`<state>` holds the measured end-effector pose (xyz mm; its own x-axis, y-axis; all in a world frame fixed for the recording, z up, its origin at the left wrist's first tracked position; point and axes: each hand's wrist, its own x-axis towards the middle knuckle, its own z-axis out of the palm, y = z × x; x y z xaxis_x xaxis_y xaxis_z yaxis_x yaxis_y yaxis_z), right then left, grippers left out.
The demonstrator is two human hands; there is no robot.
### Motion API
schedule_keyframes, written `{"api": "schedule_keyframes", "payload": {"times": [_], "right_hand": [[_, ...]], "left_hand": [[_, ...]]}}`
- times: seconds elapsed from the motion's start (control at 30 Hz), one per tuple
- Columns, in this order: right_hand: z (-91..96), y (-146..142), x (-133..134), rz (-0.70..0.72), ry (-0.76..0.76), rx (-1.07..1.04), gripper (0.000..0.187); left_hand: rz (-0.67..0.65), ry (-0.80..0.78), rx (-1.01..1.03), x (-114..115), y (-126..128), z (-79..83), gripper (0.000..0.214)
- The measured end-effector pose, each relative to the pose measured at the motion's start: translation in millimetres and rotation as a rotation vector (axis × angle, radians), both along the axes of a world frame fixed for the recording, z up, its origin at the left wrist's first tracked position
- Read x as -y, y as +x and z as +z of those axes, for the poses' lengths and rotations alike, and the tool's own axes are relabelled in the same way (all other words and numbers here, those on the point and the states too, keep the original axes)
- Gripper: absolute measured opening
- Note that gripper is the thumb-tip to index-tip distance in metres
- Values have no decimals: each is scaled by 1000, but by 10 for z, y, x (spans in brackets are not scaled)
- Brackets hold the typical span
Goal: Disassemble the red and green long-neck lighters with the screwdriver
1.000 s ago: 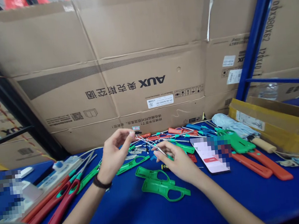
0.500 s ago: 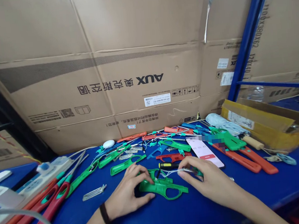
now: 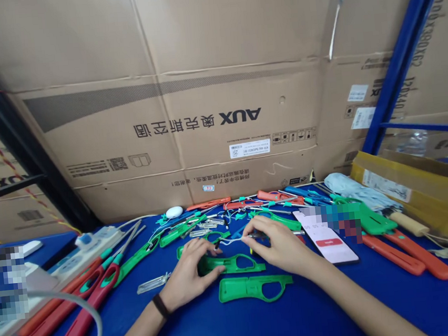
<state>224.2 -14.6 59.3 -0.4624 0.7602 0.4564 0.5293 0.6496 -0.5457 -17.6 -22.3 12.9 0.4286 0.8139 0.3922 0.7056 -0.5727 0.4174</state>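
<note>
My left hand (image 3: 192, 271) is curled round a green lighter casing half (image 3: 231, 265), its thumb at the lower edge. Close to its fingertips is a small black part (image 3: 217, 243), from which white wires (image 3: 233, 240) run to the right. My right hand (image 3: 274, 242) pinches those wires between thumb and forefinger; a metal rod (image 3: 299, 232) shows partly behind it. A second green casing half (image 3: 255, 288) lies flat on the blue table just in front, touched by neither hand. What sits inside the held half is mostly hidden.
Several orange, red and green lighter parts lie along the back. Assembled lighters (image 3: 83, 308) rest beside a white power strip (image 3: 60, 276) at left. To the right are a phone (image 3: 334, 247), orange lighters (image 3: 422, 254) and a yellow-taped carton (image 3: 437, 200). Cardboard (image 3: 200, 86) stands behind.
The two green casing halves, close together before, are now apart, one lying nearer me. Both hands have moved slightly farther from me, still at the casing and wires. The whole view has shifted.
</note>
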Motion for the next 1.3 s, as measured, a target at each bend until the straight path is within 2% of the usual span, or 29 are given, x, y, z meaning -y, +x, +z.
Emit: {"api": "schedule_keyframes", "payload": {"times": [0.1, 0.27, 0.37, 0.8, 1.07, 1.3], "right_hand": [[-85, -37, -40, 68, 24, -13, 7], [-195, 7, -15, 127, 27, 21, 4], [-217, 37, -11, 144, -4, 71, 6], [-249, 125, -72, 49, 13, 186, 9], [-257, 121, -71, 35, 18, 219, 10], [-296, 135, -90, 30, -27, 165, 9]], "left_hand": [[22, 26, 48, 19, 2, 33, 22], [-17, 43, 61, 32, 28, 46, 8], [-34, 24, 53, 23, 26, 10, 7], [-66, 3, 33, 8, 45, -34, 13], [-100, 115, -32, -9, 28, -71, 13], [-121, 221, -33, -11, 20, -47, 18]]}}
